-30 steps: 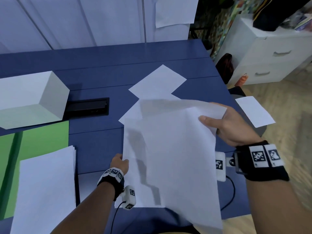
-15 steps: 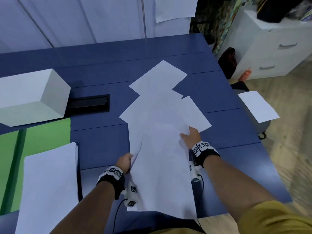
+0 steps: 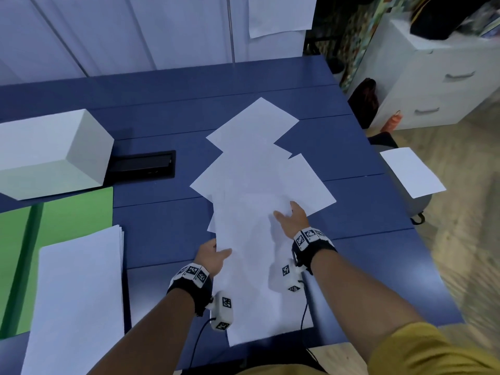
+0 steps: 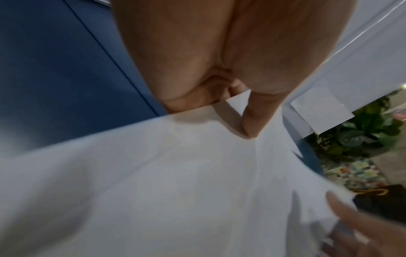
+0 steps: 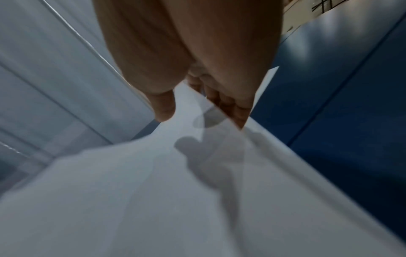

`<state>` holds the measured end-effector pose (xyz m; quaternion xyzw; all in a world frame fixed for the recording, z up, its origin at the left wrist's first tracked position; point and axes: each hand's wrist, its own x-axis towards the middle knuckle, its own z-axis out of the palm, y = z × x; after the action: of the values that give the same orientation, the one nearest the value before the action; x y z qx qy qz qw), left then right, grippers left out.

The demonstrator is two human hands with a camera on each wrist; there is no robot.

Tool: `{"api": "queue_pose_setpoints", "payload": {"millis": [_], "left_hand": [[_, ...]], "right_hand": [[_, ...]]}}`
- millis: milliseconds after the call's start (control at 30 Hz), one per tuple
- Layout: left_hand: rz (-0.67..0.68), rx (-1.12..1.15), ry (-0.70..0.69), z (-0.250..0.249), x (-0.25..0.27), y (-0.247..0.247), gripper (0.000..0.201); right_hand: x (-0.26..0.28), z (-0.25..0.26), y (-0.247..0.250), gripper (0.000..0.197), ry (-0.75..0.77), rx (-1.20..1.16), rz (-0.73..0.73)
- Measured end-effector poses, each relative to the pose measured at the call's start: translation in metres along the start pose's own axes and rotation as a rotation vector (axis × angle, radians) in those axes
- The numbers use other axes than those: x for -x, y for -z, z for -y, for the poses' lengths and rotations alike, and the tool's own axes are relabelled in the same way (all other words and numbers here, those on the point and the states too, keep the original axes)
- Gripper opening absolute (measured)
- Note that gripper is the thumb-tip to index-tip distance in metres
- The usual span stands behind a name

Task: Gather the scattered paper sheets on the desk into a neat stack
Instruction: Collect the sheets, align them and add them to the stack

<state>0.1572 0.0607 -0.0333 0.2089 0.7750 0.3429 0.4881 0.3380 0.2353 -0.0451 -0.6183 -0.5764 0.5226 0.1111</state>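
Note:
Several white paper sheets lie overlapping in the middle of the blue desk [image 3: 162,109]: a far sheet [image 3: 254,125], one below it [image 3: 243,174], one to the right [image 3: 308,185]. The near sheets [image 3: 251,280] reach to the desk's front edge. My left hand [image 3: 216,253] pinches their left edge, thumb on top. In the left wrist view the thumb [image 4: 252,118] presses on the paper [image 4: 175,191]. My right hand [image 3: 290,220] grips their far right part. In the right wrist view its thumb [image 5: 164,107] lies above the paper [image 5: 197,191] and its fingers [image 5: 228,104] below.
A neat paper stack [image 3: 78,288] lies at the near left on a green folder [image 3: 75,209]. Behind it stand a white box [image 3: 51,152] and a black cable hatch [image 3: 143,165]. Off the desk's right edge, one sheet [image 3: 411,171] rests on a stool before a white drawer cabinet [image 3: 438,77].
Both hands held the sheets up in the air a second ago; they have come down onto the overlapping sheets on the desk. My right hand moved left and down with them.

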Motion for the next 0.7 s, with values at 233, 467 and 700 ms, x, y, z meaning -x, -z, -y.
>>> {"api": "queue_pose_setpoints", "payload": {"millis": [233, 467, 700], "left_hand": [[-0.008, 0.262, -0.067, -0.040, 0.019, 0.019, 0.015], [0.052, 0.318, -0.182, -0.071, 0.031, 0.026, 0.030], [0.004, 0.319, -0.314, -0.092, 0.045, 0.031, 0.018]], "right_hand": [[0.021, -0.046, 0.020, 0.089, -0.101, -0.281, 0.136], [0.033, -0.015, 0.040, 0.088, 0.048, -0.393, 0.341], [0.057, 0.032, 0.049, 0.072, 0.220, -0.505, 0.310]]}}
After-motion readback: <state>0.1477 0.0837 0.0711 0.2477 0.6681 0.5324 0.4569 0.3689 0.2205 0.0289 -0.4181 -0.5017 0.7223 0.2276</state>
